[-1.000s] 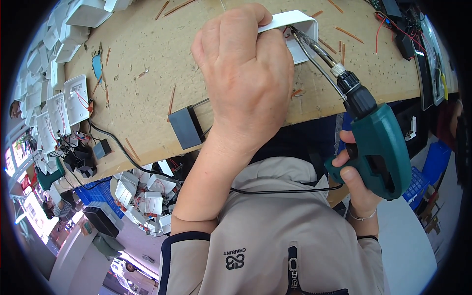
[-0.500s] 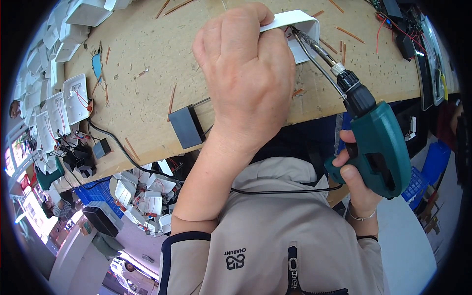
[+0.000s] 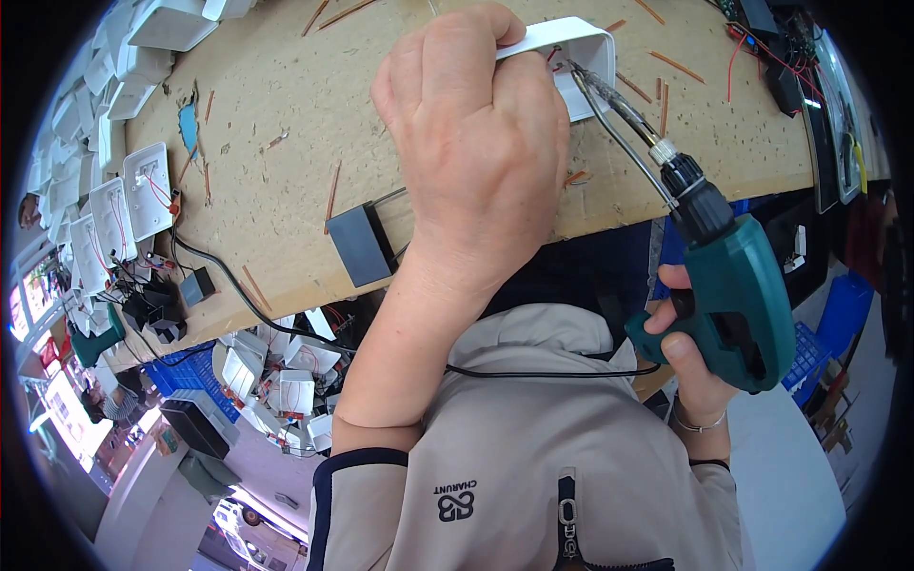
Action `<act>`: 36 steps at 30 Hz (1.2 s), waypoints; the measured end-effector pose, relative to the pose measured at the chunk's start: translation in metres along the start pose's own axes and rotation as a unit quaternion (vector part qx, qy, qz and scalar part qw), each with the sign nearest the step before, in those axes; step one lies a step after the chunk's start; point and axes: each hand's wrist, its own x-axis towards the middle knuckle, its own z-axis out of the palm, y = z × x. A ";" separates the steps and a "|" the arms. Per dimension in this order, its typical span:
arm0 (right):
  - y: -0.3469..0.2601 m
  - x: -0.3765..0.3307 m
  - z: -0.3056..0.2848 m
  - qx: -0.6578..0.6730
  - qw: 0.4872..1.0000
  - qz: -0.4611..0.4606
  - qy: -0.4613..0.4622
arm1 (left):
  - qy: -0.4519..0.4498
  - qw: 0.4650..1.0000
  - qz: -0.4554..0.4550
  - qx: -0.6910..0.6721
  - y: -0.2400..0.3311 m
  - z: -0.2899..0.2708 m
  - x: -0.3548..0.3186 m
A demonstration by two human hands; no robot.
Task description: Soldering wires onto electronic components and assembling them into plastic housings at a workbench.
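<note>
A white plastic housing [image 3: 557, 34] is pinched in my left hand [image 3: 481, 143], held just above the tabletop with its open side facing right. The fingertips are partly hidden behind the hand. Inside the housing a bit of red wire shows. My right hand [image 3: 693, 366] is wrapped around the handle of a green soldering gun [image 3: 743, 285]. Its metal tip and the thin feed tube beside it reach into the housing's opening. Whether the tip touches anything in there I cannot tell. A black cord [image 3: 552, 372] runs from the handle across my front to the left.
On the brown tabletop [image 3: 286, 190] lie scattered copper-coloured sticks and a dark rectangular block [image 3: 362, 246] near the front edge. White housings [image 3: 148, 190] with red wires pile up at the left. Black parts and red wires [image 3: 776, 81] lie at the far right. Blue crates [image 3: 195, 376] stand below.
The soldering gun has moved slightly right and toward me, its tip drawn back a little within the housing. My left hand and the housing have shifted slightly left.
</note>
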 end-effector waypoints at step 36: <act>0.015 0.001 -0.029 0.162 0.964 -0.203 -0.053 | 0.090 0.731 -0.354 -0.577 -0.109 -0.127 -0.018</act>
